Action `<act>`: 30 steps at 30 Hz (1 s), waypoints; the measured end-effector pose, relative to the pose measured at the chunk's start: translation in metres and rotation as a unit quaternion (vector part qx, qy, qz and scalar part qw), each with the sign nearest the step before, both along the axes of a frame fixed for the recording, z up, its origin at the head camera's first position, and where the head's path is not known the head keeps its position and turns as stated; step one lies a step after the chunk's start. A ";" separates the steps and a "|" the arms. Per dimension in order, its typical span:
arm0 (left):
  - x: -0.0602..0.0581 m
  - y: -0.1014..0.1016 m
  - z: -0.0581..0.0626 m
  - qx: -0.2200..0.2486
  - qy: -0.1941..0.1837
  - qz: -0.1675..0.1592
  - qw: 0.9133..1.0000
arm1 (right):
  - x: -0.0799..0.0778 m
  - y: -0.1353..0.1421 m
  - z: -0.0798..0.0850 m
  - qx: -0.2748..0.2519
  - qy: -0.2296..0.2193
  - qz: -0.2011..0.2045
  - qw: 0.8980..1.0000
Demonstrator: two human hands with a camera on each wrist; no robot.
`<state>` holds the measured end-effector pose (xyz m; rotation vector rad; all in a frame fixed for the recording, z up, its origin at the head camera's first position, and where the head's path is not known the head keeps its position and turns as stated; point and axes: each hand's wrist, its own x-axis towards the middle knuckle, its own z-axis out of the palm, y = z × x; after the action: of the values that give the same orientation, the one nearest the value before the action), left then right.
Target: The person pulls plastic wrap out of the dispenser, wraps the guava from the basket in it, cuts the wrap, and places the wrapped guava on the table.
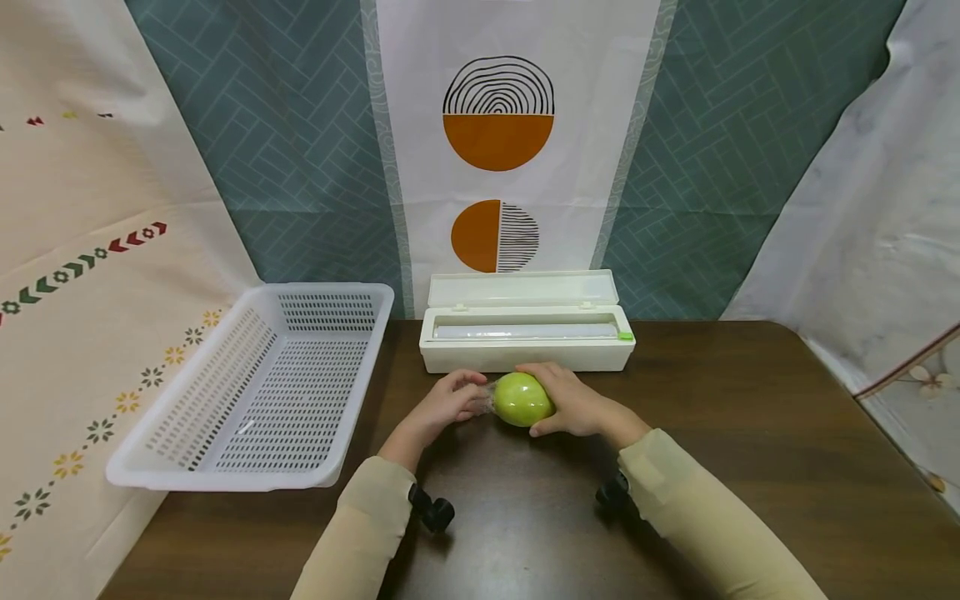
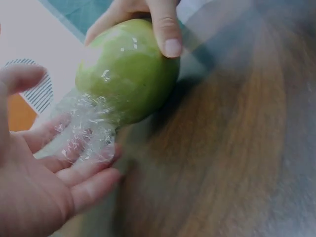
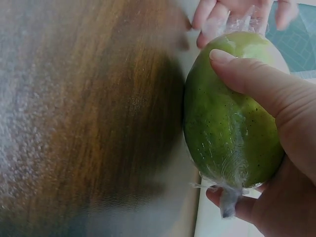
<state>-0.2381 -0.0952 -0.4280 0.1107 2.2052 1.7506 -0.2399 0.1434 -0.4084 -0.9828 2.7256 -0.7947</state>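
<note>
A green mango [image 1: 521, 400] wrapped in clear cling film is held over the table, in front of the dispenser box. My right hand [image 1: 581, 407] grips it from the right, with the thumb [image 3: 247, 79] across its skin in the right wrist view. A twisted tail of film [image 3: 228, 201] sticks out at one end, by the right fingers. My left hand [image 1: 448, 403] is at the other end, palm up with fingers extended. Loose, crinkled film [image 2: 89, 131] gathers over those fingers in the left wrist view.
A white cling film dispenser box [image 1: 528, 358] with its lid raised and a film roll [image 1: 525, 332] inside stands at the table's back edge. On the left sits a white perforated basket [image 1: 225, 479]. Fabric curtains [image 1: 300, 167] hang behind the brown table [image 1: 750, 450].
</note>
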 end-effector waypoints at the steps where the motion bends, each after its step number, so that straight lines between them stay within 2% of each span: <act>1: -0.001 0.000 0.001 0.009 -0.023 0.005 1.000 | 0.000 0.000 0.000 0.001 0.001 -0.001 1.000; 3: -0.003 0.000 0.001 0.016 -0.056 0.010 0.998 | 0.000 0.000 0.000 0.000 0.000 -0.003 1.000; 5: -0.004 0.000 0.000 0.008 -0.071 0.008 0.997 | 0.001 0.000 -0.001 0.000 -0.002 -0.005 1.000; 9: -0.004 0.000 -0.005 0.002 -0.072 -0.013 0.997 | 0.001 0.001 -0.001 -0.002 -0.007 -0.005 1.000; 14: -0.006 -0.001 -0.006 0.037 -0.078 -0.034 0.996 | 0.000 0.000 0.000 -0.005 -0.013 -0.006 1.000; 18: -0.007 -0.002 -0.008 0.044 -0.069 -0.044 0.996 | 0.000 0.000 0.002 -0.006 -0.019 -0.007 1.000; 22: -0.006 -0.001 -0.009 0.041 -0.051 -0.034 0.997 | 0.000 0.000 0.003 -0.002 -0.018 -0.005 1.000; 30: -0.003 0.004 -0.012 0.011 0.024 -0.001 1.000 | 0.000 0.000 0.004 0.005 -0.017 0.000 1.000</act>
<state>-0.2416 -0.0913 -0.4403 0.1617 2.2198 1.7887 -0.2404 0.1432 -0.4045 -0.9587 2.6989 -0.7886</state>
